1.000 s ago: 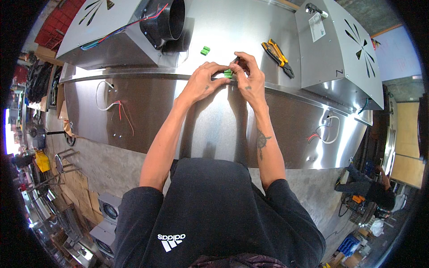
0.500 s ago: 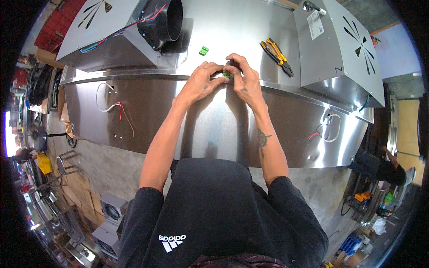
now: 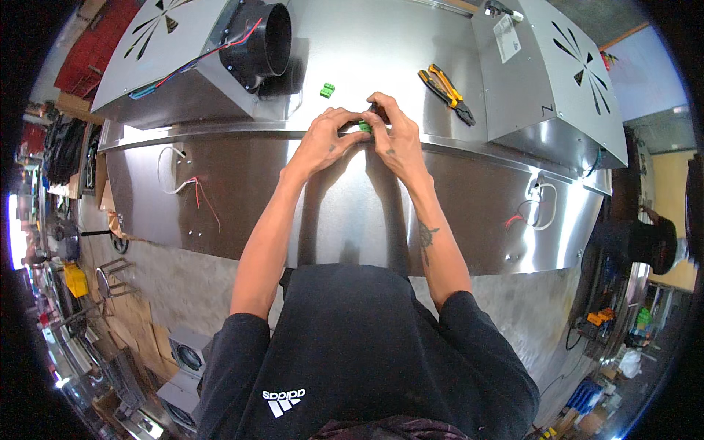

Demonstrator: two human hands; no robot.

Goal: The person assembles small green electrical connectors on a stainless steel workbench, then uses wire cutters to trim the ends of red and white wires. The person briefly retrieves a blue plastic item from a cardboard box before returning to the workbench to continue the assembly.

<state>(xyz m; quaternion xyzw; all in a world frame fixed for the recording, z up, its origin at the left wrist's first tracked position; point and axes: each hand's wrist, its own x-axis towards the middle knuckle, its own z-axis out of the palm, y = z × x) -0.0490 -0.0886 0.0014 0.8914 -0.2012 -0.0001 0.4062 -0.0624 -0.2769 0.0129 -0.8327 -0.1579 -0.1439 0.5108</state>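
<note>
Over the front ledge of the steel panel, both my hands meet at a small green terminal block (image 3: 364, 127). My left hand (image 3: 323, 141) is closed in a pinch on it from the left. My right hand (image 3: 398, 139) is closed beside it, its thumb close against the block. A small dark object (image 3: 376, 110) shows between the right thumb and forefinger; its kind is mostly hidden by the fingers. A second green terminal block (image 3: 327, 90) lies beyond my left hand. Yellow-and-black pliers (image 3: 447, 94) lie to the right, beyond my right hand.
Grey metal housings stand on the steel surface (image 3: 389, 44) at left (image 3: 176, 88) and right (image 3: 554, 88); the left one has a round black duct (image 3: 268, 40) and loose wires. White cables hang from the front panel (image 3: 249, 198). At the far right stands a person in dark clothes (image 3: 638, 242).
The bench has shifted slightly left in view. My hands stay together at the green block, with the fingers moved a little. The person at the right edge has changed posture.
</note>
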